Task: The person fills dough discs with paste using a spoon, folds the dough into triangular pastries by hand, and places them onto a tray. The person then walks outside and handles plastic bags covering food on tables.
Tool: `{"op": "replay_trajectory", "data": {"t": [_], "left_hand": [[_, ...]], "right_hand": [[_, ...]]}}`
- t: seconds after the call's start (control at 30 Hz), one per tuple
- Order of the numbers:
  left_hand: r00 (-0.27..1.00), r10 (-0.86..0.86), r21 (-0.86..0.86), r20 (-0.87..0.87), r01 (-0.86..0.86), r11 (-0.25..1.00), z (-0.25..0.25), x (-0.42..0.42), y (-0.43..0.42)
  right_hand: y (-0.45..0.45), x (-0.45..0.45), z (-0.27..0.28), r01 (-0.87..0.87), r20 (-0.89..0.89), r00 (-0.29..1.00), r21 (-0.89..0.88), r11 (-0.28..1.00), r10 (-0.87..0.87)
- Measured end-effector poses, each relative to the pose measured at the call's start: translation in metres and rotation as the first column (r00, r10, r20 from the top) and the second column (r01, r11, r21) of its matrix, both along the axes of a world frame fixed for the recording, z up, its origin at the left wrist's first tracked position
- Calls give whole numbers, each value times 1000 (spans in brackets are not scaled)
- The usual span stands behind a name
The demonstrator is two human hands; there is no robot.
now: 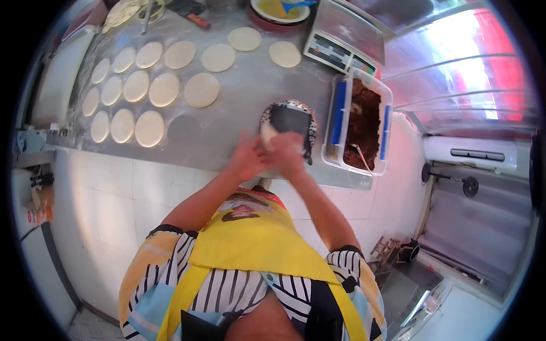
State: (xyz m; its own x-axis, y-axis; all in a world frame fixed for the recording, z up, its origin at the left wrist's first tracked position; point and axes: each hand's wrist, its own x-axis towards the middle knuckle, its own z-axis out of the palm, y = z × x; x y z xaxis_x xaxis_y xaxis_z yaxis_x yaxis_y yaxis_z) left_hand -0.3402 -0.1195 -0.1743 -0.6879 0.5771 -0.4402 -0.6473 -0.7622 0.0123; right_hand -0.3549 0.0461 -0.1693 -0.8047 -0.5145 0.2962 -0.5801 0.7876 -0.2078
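Both hands meet at the table's near edge, beside a round dark dish [291, 120] with a speckled rim. My right hand [286, 150] is blurred by motion and appears closed around a pale piece of dough [268, 134], which overlaps the dish's left side. Just left of it, my left hand [250, 157] has its fingers apart, its tips close to the right hand. Whether those tips touch the dough I cannot tell. Several flat dough rounds [201, 90] lie in loose rows on the floured metal table [233, 128].
Right of the dish stands a clear plastic tub [334, 116] of dark brown filling [364, 122] with a thin utensil. Behind it is a weighing scale [330, 52]. A bowl [280, 16] with a blue-handled tool sits at the back. More dough [121, 16] lies far left.
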Motion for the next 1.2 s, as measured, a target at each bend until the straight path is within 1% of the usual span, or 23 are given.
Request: {"op": "replay_trajectory", "data": {"t": [0.03, 0.07, 0.13, 0.17, 0.23, 0.3, 0.33, 0.37, 0.4, 0.47, 0.57, 0.67, 0.73, 0.77, 0.8, 0.83, 0.87, 0.9, 0.97, 1.0, 1.1, 1.17, 1.2], "left_hand": [[995, 40, 153, -88, -26, 988, -12, 4, 0], [982, 95, 301, -166, -42, 953, -20, 7, -1], [992, 95, 322, -81, -64, 945, -9, 10, -4], [994, 98, 327, -39, -80, 942, -6, 12, -5], [974, 141, 339, -180, -73, 938, -7, 19, -15], [924, 226, 391, -309, -93, 916, 0, 16, -14], [891, 285, 436, -355, -112, 893, 14, 14, -11], [853, 342, 478, -394, -128, 869, 27, 13, -6], [815, 410, 510, -410, -168, 844, 36, 12, 3], [721, 539, 573, -436, -240, 784, 54, 10, 20], [588, 600, 613, -542, -212, 761, 81, 6, 56], [534, 524, 540, -663, -144, 829, 97, -1, 89], [552, 546, 545, -631, -185, 818, 109, -8, 112], [560, 553, 545, -617, -204, 814, 115, -9, 120], [629, 537, 480, -562, -280, 831, 122, -7, 127], [688, 526, 410, -500, -347, 844, 128, -7, 133], [738, 521, 336, -429, -405, 851, 130, -8, 136], [778, 545, 211, -313, -502, 839, 113, -7, 128], [789, 550, 330, -272, -461, 824, 96, -13, 119], [792, 555, 393, -253, -440, 807, 92, -18, 118], [780, 572, 245, -253, -520, 818, 93, -29, 121], [798, 555, 287, -236, -489, 824, 87, -34, 120], [806, 546, 308, -230, -471, 826, 86, -37, 119]], "right_hand": [[-7, 14, 24, -152, 169, 973, -47, 987, 157], [-2, 18, 49, -99, 197, 972, -149, 984, 128], [23, 18, 90, 3, 254, 963, -355, 935, 93], [61, -2, 99, 58, 137, 990, -328, 943, -13], [155, -35, 104, 433, 235, 900, -556, 710, -366], [256, -64, 106, 630, 404, 776, -461, 626, -484], [304, -77, 77, 726, 464, 687, -402, 558, -559], [337, -84, 53, 770, 679, 637, -542, 336, -365], [381, -96, 10, 787, 782, 610, -576, 222, -133], [388, -100, 7, 832, 879, 473, -467, 299, 54], [374, -99, 14, 778, 841, 541, -509, 370, 19], [376, -99, -12, 724, 797, 604, -549, 418, 3], [354, -95, -6, 685, 760, 642, -628, 369, 102], [340, -92, 3, 679, 737, 675, -605, 416, -29], [329, -85, 19, 612, 592, 759, -507, 607, -270], [320, -75, 37, 561, 359, 820, -346, 752, -446], [313, -67, 52, 534, 67, 845, -139, 834, -530], [310, -61, 61, 281, 169, 956, -274, 920, -241], [298, -42, 84, -73, 408, 911, 5, 997, 64], [300, -38, 75, -218, 370, 911, 55, 974, 183], [296, -37, 62, -354, 485, 832, 95, 930, 268], [291, -43, 54, -408, 508, 808, 114, 906, 300], [288, -45, 47, -326, 454, 843, 4, 945, 289]]}}
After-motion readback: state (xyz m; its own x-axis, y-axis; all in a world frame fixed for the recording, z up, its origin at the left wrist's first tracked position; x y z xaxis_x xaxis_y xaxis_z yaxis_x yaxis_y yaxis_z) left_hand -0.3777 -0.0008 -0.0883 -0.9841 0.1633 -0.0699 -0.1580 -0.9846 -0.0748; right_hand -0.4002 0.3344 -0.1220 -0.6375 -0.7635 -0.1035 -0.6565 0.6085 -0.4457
